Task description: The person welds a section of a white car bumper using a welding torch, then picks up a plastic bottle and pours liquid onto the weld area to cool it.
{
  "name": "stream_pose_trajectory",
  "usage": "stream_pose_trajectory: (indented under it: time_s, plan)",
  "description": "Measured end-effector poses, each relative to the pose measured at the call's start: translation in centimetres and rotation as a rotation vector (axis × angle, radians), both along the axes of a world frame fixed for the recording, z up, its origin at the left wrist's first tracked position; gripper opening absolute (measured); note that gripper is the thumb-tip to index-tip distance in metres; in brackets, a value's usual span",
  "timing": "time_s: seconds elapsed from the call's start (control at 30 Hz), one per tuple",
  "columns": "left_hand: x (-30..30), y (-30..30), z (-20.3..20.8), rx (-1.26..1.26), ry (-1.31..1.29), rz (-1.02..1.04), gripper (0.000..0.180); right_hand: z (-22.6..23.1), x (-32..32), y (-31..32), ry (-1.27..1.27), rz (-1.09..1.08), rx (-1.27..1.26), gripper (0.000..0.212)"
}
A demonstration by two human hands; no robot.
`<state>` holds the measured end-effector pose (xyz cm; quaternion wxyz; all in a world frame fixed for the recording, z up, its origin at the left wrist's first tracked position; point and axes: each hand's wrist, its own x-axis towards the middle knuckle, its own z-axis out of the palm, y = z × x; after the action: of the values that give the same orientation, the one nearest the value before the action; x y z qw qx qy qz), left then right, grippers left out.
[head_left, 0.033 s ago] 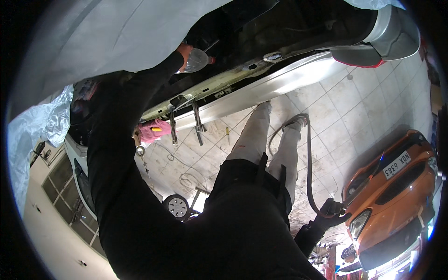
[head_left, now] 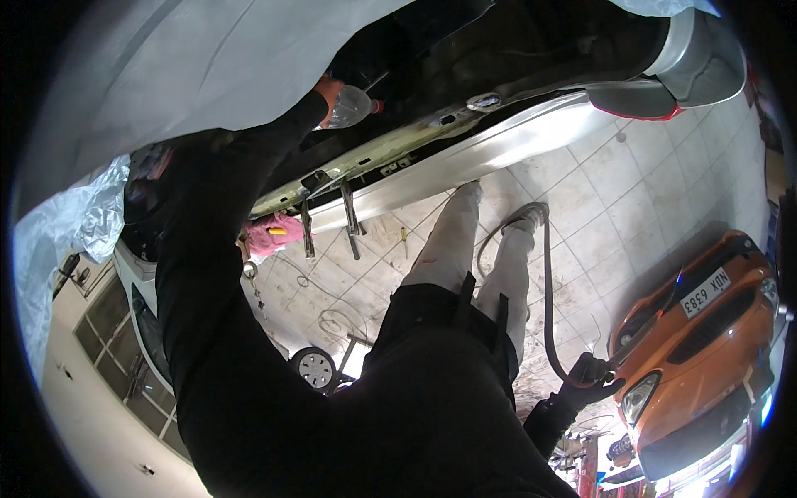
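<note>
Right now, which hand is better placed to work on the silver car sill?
Probably the left hand: it is raised to the sill, holding a clear bottle there. The right hand hangs low, gripping a hose tool, away from the sill.

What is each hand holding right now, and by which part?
Left hand holds a clear plastic bottle by its base end. Right hand, gloved, grips the end of a dark hose.

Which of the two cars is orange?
The small car parked at the lower right on the tiled floor is orange; the big silver car beside the person is grey-silver, partly covered by plastic sheeting.
</note>
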<state>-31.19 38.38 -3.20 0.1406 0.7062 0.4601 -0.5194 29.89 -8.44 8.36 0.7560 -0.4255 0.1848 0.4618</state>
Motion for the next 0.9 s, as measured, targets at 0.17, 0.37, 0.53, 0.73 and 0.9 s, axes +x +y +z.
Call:
stream_pose_trajectory:
  time_s: [0.17,0.37,0.53,0.73,0.9]
  plan:
    - [1.8,1.1,-0.2,0.063,-0.047,0.092,0.100,0.0,-0.2,-0.1,-0.005,0.090,0.082,0.050]
    - [-1.0,1.5,-1.4,0.140,-0.112,0.248,0.099,-0.8,-0.6,-0.7,-0.014,0.019,0.051,0.043]
    - [2.3,1.2,0.2,0.078,0.031,0.143,0.091,-0.7,-1.1,-1.7,-0.042,0.003,0.042,0.049]
    - [2.0,-0.2,-0.1,0.107,0.008,0.091,0.089,-0.7,-1.1,-2.9,-0.084,-0.032,0.015,0.049]
    - [2.6,0.5,-0.4,0.180,-0.046,0.136,0.091,-1.4,-0.5,-4.6,-0.053,0.002,0.087,0.050]
